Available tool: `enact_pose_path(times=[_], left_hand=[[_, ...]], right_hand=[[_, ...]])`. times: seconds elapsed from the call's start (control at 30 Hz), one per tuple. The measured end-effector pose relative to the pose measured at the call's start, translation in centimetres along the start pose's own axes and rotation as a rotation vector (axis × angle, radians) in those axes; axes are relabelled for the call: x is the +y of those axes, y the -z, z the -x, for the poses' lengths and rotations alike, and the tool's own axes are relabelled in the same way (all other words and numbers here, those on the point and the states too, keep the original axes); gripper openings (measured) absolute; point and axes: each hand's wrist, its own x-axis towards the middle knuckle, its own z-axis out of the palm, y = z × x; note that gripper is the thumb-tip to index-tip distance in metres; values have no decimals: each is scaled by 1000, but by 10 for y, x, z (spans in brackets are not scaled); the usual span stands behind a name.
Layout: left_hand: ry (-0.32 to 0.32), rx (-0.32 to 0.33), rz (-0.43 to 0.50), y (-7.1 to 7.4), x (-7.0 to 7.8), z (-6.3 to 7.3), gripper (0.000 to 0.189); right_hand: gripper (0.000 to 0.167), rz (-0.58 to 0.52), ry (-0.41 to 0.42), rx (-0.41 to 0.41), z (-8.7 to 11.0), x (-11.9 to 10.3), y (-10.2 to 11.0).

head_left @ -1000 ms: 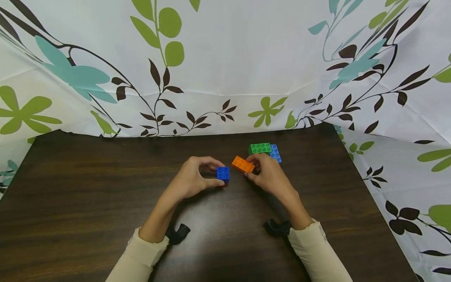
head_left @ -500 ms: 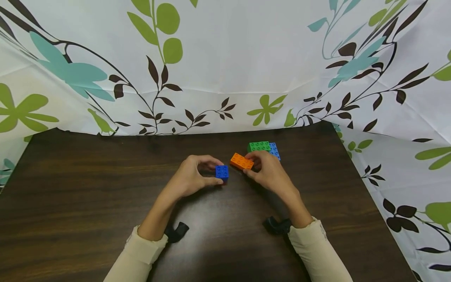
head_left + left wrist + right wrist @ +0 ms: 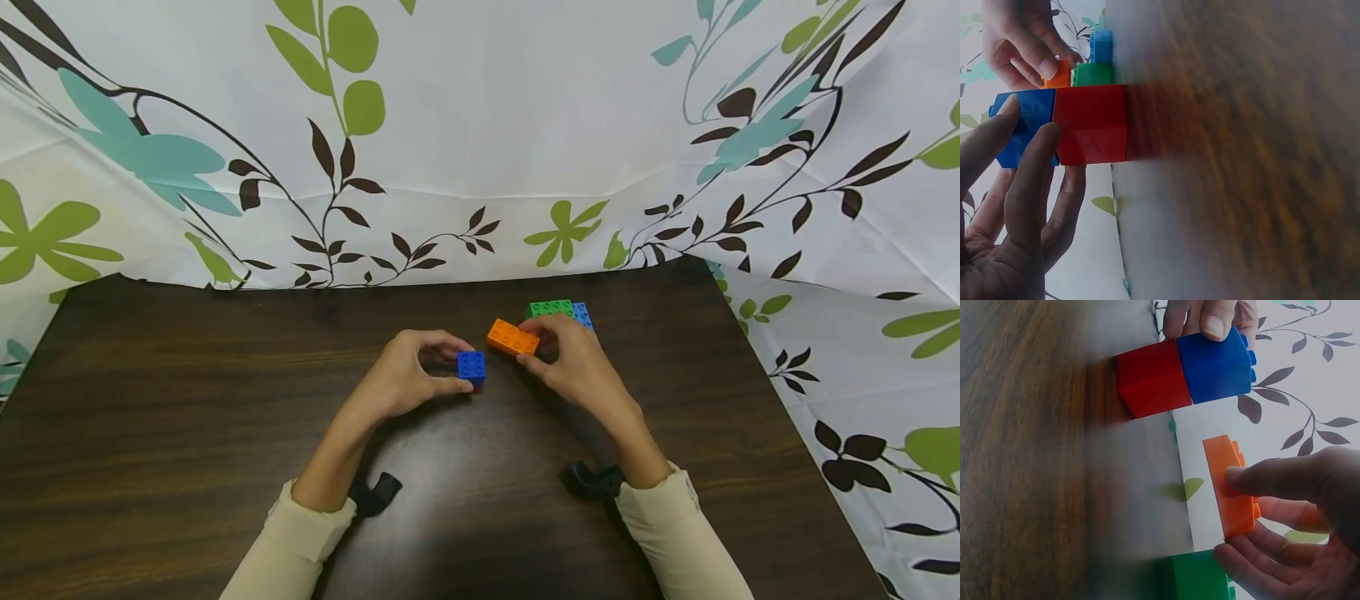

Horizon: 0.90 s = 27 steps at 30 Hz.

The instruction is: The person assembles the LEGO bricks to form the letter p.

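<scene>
- The blue brick (image 3: 471,367) is sitting studs-up on the red brick (image 3: 1090,125), which appears to be standing on the desk (image 3: 187,433), right of the middle and nearer the far edge than the near one.
- The left hand (image 3: 405,379) is pinching the blue brick between thumb and fingers.
- The orange brick (image 3: 513,337) is hanging above the desk, just beside this pair and apart from it; the right hand (image 3: 573,367) is grasping one end of it.
- Judging from the layout, the blue-on-red joining is looking done, with only a thin seam showing; the orange brick is not yet joining anything.
- The green brick (image 3: 550,308) and the light blue brick (image 3: 582,315) are lying near the far edge, toward the far right corner, unheld; whether they are touching is unclear.
- A leaf-patterned cloth (image 3: 465,150) is hanging behind the far edge.
- No brand, label or writing is showing legibly on the bricks or the cloth.
</scene>
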Motion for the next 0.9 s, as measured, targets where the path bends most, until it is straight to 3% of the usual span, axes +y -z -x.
enact_pose_path(times=[0.5,0.9], left_hand=[[-23,19,-103,-1,4,1,35],[-21,17,-103,1,4,0,35]], right_hand=[[41,-41,120,77,7,-11,6],[40,-59,175,98,11,-19,11]])
